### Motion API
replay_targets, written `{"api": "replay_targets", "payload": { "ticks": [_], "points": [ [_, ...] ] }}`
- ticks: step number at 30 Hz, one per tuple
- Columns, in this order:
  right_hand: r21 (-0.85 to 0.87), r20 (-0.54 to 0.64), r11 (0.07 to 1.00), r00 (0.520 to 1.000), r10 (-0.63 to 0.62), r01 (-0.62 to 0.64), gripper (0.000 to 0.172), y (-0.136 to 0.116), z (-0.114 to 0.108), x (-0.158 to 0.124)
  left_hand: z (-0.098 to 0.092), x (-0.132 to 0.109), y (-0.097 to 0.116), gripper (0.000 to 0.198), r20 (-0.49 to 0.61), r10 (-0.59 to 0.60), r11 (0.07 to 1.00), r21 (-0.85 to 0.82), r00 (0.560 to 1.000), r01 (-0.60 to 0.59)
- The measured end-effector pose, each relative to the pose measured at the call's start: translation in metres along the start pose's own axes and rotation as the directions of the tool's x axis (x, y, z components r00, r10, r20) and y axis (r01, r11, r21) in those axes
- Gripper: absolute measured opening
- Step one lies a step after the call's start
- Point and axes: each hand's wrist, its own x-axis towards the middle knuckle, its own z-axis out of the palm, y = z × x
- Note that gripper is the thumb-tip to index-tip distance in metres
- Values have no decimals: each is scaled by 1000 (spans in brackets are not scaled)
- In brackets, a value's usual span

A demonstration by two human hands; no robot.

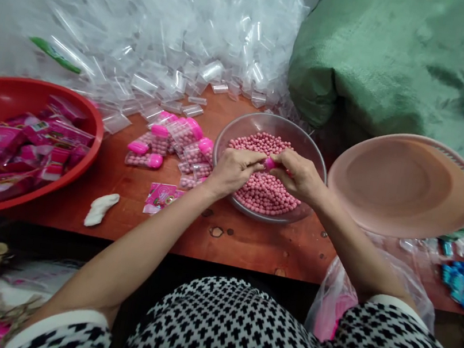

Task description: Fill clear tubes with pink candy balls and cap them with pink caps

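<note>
Over a grey bowl (310, 206) my two hands meet, fingertips close together. A bright pink cap (269, 163) shows between them. My right hand (297, 173) is closed, pinching the cap with thumb and finger. My left hand (236, 170) is closed at the cap's other side, around what looks like a small capped container, its body hidden by the fingers. Many round pink beads (266, 193) fill the bowl below. Left of the bowl lie several clear containers of pink beads with pink caps (183, 135), some on their sides.
A red basin (96, 136) holds pink packets (22, 145). Clear empty containers (161, 64) are heaped at the back. A green sack (383, 63) and a tan basin (404, 188) stand right. A pink card (161, 197) and a white scrap (101, 209) lie on the table (187, 237).
</note>
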Motion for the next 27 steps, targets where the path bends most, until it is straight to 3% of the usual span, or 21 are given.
{"api": "replay_targets", "payload": {
  "ticks": [4, 6, 7, 9, 12, 14, 17, 20, 23, 25, 27],
  "points": [
    [110, -42, 989, 993, 106, -101, 13, 1, 3, 9, -2, 3, -4, 19, -28, -84, 983, -164, 996, 78],
    [315, -75, 924, 965, 250, -215, 18, 0, 3, 14, -3, 6, -4, 26, -12, -181, 921, -351, 983, 166],
    [460, -69, 847, 941, 332, -266, 24, -1, 3, 15, -3, 7, -4, 33, 1, -235, 867, -452, 972, 210],
    [731, 11, 602, 888, 460, -321, 40, -3, 0, 13, -3, 9, -2, 45, 18, -325, 742, -615, 945, 267],
    [903, 135, 278, 831, 540, -328, 56, -6, -3, 4, -3, 9, 0, 51, 15, -378, 653, -704, 926, 278],
    [931, 151, 182, 789, 595, -316, 52, -5, -2, -1, -1, 8, 0, 50, 8, -360, 674, -689, 933, 266],
    [935, 180, 120, 740, 648, -333, 47, 0, 1, -1, 2, 7, -2, 43, -19, -249, 788, -585, 968, 191],
    [881, 376, 8, 711, 595, -472, 48, 3, 3, 4, 4, 6, -5, 30, -18, -124, 903, -416, 992, 105],
    [787, 590, -162, 649, 480, -596, 43, 2, 4, 8, 4, 6, -9, 22, -55, -76, 967, -246, 996, 60],
    [750, 648, -243, 609, 457, -615, 36, 0, 7, 9, 3, 5, -11, 23, -78, -75, 983, -175, 994, 60],
    [768, 631, -292, 595, 498, -570, 28, -3, 13, 11, 3, 4, -12, 23, -86, -73, 987, -149, 994, 60]
  ]
}}
